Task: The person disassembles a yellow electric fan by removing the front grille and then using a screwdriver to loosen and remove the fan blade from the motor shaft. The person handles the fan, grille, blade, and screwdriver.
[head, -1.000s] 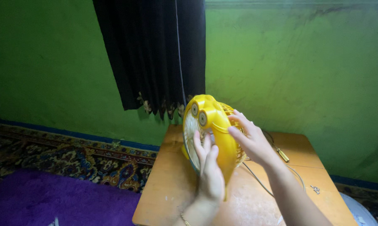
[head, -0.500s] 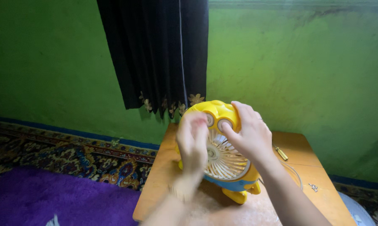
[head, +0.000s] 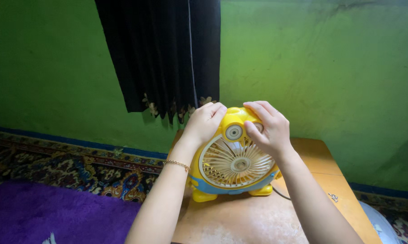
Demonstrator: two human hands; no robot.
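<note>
A small yellow table fan with a cream grille, a blue band and two round eye-like knobs stands upright on a low wooden table, facing me. My left hand grips the fan's upper left side. Over the upper right side sits my right hand, its fingers covering the right knob. A thin gold bracelet hangs on my left wrist.
A cable runs from behind the fan toward the right. A small metal part lies near the table's right edge. Behind stand a green wall and a dark curtain. A patterned rug and purple mat lie left.
The fan was held tilted sideways above the table; it has turned to face me and now stands on its feet. Both hands moved up to its top.
</note>
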